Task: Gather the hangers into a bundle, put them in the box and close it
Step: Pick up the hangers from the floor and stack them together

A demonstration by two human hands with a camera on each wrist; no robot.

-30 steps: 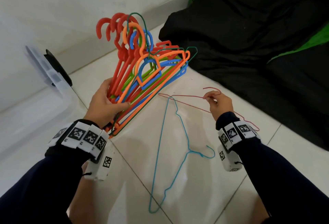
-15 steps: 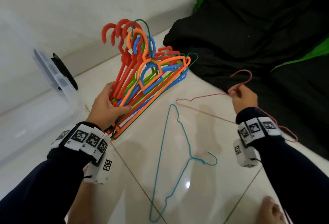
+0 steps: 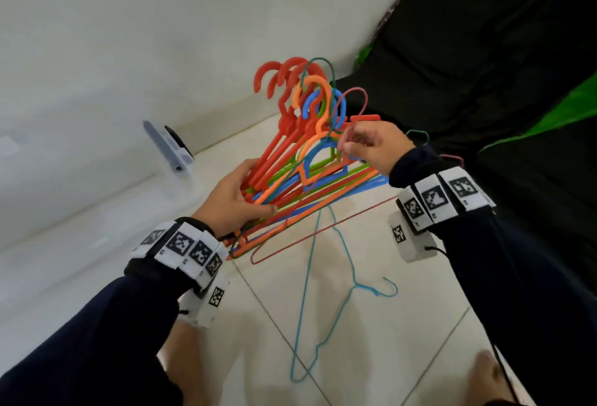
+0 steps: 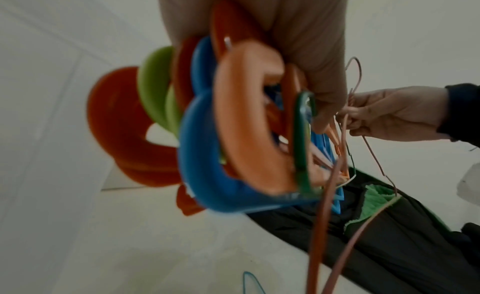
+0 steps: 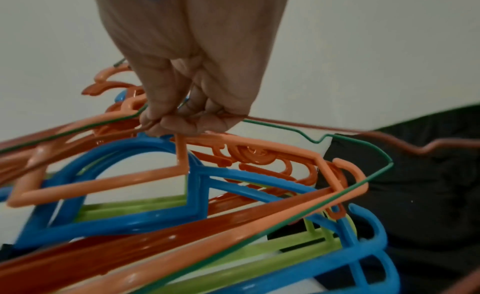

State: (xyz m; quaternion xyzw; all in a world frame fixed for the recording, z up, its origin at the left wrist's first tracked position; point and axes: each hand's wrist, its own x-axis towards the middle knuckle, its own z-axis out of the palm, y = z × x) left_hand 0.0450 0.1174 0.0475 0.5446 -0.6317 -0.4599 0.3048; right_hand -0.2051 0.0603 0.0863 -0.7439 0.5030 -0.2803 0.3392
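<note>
My left hand (image 3: 258, 187) grips a fanned bundle of plastic hangers (image 3: 290, 160) in red, orange, blue and green, with a green wire one among them, hooks pointing up. My right hand (image 3: 348, 144) pinches the neck of a red wire hanger (image 3: 323, 232) and holds it against the front of the bundle. In the right wrist view my right hand's fingertips (image 5: 182, 122) pinch the wire just above the bundle (image 5: 182, 187). A blue wire hanger (image 3: 310, 292) lies flat on the floor tiles below. The clear plastic box (image 3: 80, 228) stands open at the left.
A black cover with green trim (image 3: 484, 82) fills the right side. The box's grey latch piece (image 3: 168, 147) sticks up near the white wall. My bare foot (image 3: 487, 376) rests on the tiles at the lower right.
My right hand has lifted the red wire hanger off the floor and carried it left and up onto the bundle. My left hand keeps hold of the bundle.
</note>
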